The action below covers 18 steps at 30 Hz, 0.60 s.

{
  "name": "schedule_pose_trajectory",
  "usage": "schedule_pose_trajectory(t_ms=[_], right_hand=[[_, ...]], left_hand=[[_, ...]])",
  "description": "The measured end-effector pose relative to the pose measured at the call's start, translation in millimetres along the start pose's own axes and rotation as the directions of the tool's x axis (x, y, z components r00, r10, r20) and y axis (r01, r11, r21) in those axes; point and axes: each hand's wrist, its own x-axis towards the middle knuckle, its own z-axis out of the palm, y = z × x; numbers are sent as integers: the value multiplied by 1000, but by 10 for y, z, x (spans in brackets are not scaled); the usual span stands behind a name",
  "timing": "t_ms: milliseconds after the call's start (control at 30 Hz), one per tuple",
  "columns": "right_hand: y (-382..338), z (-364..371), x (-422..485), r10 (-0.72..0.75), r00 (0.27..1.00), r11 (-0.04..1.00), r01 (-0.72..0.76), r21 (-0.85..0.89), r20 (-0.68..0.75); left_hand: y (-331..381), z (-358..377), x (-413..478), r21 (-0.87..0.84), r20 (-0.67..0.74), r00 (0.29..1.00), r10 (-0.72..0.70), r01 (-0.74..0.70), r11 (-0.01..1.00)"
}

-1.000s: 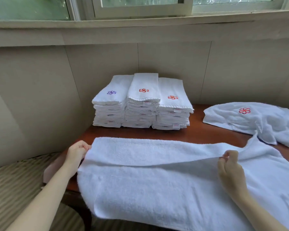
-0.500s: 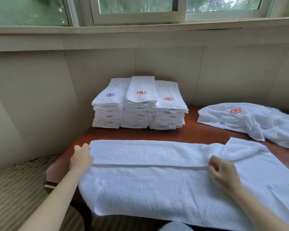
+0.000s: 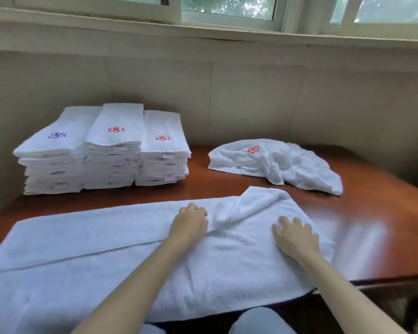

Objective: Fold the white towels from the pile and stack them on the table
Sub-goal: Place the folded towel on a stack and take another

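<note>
1. the long white towel (image 3: pixel 94 251) lies spread along the near edge of the brown table (image 3: pixel 377 227). it is doubled lengthwise, so one long hem runs across it from left to right.
2. its near side droops over the table edge toward the person's knees (image 3: pixel 258 319), which are in pale blue cloth at the bottom of the view.
3. the left hand (image 3: pixel 190 225) lies palm down on the towel about the middle of its length. the fingers are only lightly bent and press on the cloth rather than grasp it, just beside a crease.
4. the right hand (image 3: pixel 295 237) lies flat on the towel near its right end. the fingers are spread and straight and hold nothing.
5. between and beyond the two hands the towel's far right corner (image 3: pixel 263 198) is rumpled and stands a little proud of the rest.
6. at the back left of the table, against the wall, three stacks of folded towels stand touching side by side:
   - the left stack (image 3: pixel 56 153) has a purple flower mark on top
   - the middle stack (image 3: pixel 114 145) has a red one
   - the right stack (image 3: pixel 163 155) also has a red one
7. at the back right, well apart from the stacks, lies the loose pile of unfolded towels (image 3: pixel 287 165). it is crumpled, with a red flower mark showing on top.
8. above the panelled wall a window (image 3: pixel 227 7) shows green leaves outside.
</note>
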Motion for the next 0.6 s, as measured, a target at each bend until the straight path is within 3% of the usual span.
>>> schedule_pose_trajectory(t_ms=[100,267,300,367,400,433,467,500,567,600], right_hand=[[393,-94,25,81,997,996,-81,-46,-11],[585,-259,167,25,997,951,-48,-306,-79],[568,-276,251,13,996,968,-35,-250,-88],[530,-295,486,73,997,980,-66,187,-30],[514,-319,611,132,989,858,-146,493,63],[497,-365,725,203,962,617,-271,739,183],[507,-411,828,243,917,340,-385,858,315],[556,-451,921,242,880,154,-452,879,410],[729,-492,1079,152,833,25,-542,840,533],[807,-501,1127,94,820,11,-568,823,565]], left_hand=[[707,231,311,-98,34,996,77,-73,992],[1336,426,829,-286,137,988,-78,114,951],[1397,425,898,-339,120,990,-74,111,934],[1481,399,936,-412,87,995,58,-18,911],[1501,380,904,-429,85,979,186,-132,894],[1499,375,843,-443,109,942,319,-241,864],[1481,382,763,-453,158,886,436,-327,830],[1440,394,680,-449,220,824,522,-390,804],[1276,395,531,-404,286,744,604,-478,780],[1159,375,472,-373,276,747,605,-497,783]])
